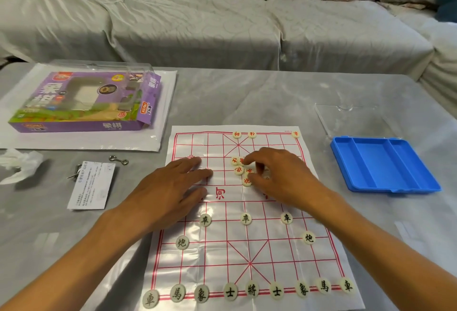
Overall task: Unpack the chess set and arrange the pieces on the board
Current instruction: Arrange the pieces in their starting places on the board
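A thin plastic chess board (272, 256) with red grid lines lies on the table. Black-lettered pieces stand in the near row (251, 289), with two cannons (182, 242) and three soldiers (245, 218) ahead of them. Three red-lettered pieces (252, 134) sit on the far row. A loose cluster of red pieces (239, 169) lies in the board's middle. My right hand (279, 174) has its fingers curled over that cluster and pinches a red piece. My left hand (173, 187) lies flat on the board's left side, fingers straight.
An empty blue tray (385, 164) sits right of the board, a clear lid (351, 117) behind it. The purple chess box (84, 103) lies far left on white packaging. A paper leaflet (91, 184), metal hooks (118, 159) and crumpled tissue (19, 162) lie left. Sofa behind.
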Tool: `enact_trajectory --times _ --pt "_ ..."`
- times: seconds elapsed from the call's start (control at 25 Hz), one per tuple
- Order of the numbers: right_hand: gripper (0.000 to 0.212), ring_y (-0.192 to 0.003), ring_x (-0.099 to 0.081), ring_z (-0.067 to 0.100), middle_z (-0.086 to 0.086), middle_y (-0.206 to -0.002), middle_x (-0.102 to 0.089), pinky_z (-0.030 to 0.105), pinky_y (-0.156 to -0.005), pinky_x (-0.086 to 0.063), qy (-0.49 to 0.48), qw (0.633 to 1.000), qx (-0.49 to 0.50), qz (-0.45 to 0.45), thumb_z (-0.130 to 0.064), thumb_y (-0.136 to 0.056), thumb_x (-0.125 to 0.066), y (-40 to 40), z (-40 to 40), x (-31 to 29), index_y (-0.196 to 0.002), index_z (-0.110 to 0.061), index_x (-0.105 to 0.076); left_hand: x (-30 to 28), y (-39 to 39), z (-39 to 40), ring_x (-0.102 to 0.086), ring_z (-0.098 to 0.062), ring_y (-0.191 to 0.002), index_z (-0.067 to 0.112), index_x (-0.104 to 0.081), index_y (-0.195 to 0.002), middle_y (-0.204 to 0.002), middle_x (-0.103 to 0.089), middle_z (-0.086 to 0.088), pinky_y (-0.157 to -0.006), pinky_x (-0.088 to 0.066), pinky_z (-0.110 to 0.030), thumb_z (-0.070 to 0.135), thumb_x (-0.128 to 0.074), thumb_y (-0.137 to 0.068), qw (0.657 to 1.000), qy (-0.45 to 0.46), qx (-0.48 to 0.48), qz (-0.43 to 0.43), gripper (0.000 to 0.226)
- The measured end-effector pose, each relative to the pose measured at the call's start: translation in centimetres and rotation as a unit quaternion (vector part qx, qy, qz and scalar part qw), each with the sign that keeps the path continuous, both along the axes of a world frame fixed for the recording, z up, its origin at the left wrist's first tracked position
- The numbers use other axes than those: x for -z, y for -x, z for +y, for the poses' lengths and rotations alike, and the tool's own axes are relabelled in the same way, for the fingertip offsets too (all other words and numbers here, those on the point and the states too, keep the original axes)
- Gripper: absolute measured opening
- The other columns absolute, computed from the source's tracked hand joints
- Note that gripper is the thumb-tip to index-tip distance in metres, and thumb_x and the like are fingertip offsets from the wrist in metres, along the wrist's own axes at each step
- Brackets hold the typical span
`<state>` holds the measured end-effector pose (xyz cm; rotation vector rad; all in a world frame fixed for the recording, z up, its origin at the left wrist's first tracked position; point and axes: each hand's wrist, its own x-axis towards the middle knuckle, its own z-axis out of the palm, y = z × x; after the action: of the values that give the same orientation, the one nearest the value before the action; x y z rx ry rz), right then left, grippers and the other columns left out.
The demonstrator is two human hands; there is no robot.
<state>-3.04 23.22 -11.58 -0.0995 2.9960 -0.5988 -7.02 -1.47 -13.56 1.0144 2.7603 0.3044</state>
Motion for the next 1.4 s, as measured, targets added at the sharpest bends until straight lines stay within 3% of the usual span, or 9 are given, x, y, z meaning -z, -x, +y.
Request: enact_trajectory --times 0.24,0.36,0.56,0.72,0.96,1.24,1.4 --pt "0.027 -0.109 -0.054 0.010 -0.011 -0.126 -0.057 0.021 -0.090 -0.042 0.029 0.999 0.017 0.022 -0.028 -0.097 -0.050 1.0 -0.9 0.7 -0.122 -0.032 -0.060 -0.5 0.1 0.4 -0.018 -0.009 -0.145 0.045 -0.029 -0.144 -0.158 -0.013 0.016 -0.111 -0.032 -0.033 0.058 -0.027 -0.096 0.999 0.039 -0.005 -0.018 0.049" --pt "0.033 -0.118 -0.050 0.013 -0.009 -0.132 -0.052 0.023 -0.093 -0.043 -0.006 1.000 0.003 0.013 -0.020 -0.100 -0.043 1.3 -0.2 0.8 -0.126 -0.032 -0.058 -0.6 0.0 0.4 -0.019 -0.010 -0.145 0.044 -0.030 -0.143 -0.158 -0.015 0.015 -0.111 -0.032 -0.033 0.055 -0.028 -0.097 0.999 0.034 -0.008 -0.019 0.048" --pt "0.025 -0.112 -0.052 0.011 -0.010 -0.126 -0.055 0.022 -0.089 -0.043 -0.024 0.999 0.010 0.026 -0.027 -0.097 -0.049 1.6 0.1 0.9 -0.118 -0.031 -0.062 -0.5 0.0 0.3 -0.018 -0.009 -0.145 0.045 -0.029 -0.143 -0.158 -0.014 0.015 -0.111 -0.032 -0.032 0.056 -0.028 -0.097 0.999 0.031 -0.007 -0.013 0.048" --pt "0.034 -0.124 -0.047 0.013 -0.011 -0.139 -0.049 0.026 -0.097 -0.041 -0.029 0.999 -0.040 0.010 -0.021 -0.095 -0.053 3.2 -0.6 0.6 -0.125 -0.036 -0.058 -0.5 0.0 0.3 -0.017 -0.008 -0.145 0.045 -0.029 -0.143 -0.158 -0.014 0.016 -0.111 -0.032 -0.032 0.056 -0.029 -0.097 0.999 0.029 -0.008 -0.011 0.048" --pt "0.025 -0.102 -0.058 0.011 -0.009 -0.119 -0.064 0.024 -0.088 -0.048 -0.067 0.992 -0.101 -0.019 -0.033 -0.092 -0.058 5.8 -0.7 -0.5 -0.116 -0.031 -0.066 -0.6 0.0 0.2 -0.017 -0.007 -0.145 0.046 -0.028 -0.144 -0.158 -0.013 0.017 -0.111 -0.030 -0.030 0.056 -0.028 -0.097 1.000 0.024 -0.006 -0.011 0.048" --pt "0.029 -0.091 -0.050 0.004 -0.011 -0.120 -0.060 0.017 -0.079 -0.042 -0.048 0.989 -0.137 -0.026 -0.030 -0.092 -0.061 5.7 -1.2 -0.3 -0.120 -0.035 -0.062 -0.4 0.0 0.2 -0.016 -0.008 -0.145 0.045 -0.030 -0.144 -0.158 -0.015 0.015 -0.111 -0.030 -0.030 0.054 -0.031 -0.098 1.000 0.013 0.000 -0.007 0.047" --pt "0.026 -0.096 -0.054 0.009 -0.010 -0.112 -0.062 0.023 -0.083 -0.048 -0.052 0.989 -0.135 -0.017 -0.033 -0.090 -0.062 5.7 -1.4 -0.1 -0.115 -0.029 -0.064 -0.4 0.1 0.1 -0.017 -0.009 -0.145 0.044 -0.031 -0.144 -0.158 -0.016 0.015 -0.111 -0.031 -0.032 0.057 -0.030 -0.097 1.000 0.003 -0.002 -0.015 0.049"
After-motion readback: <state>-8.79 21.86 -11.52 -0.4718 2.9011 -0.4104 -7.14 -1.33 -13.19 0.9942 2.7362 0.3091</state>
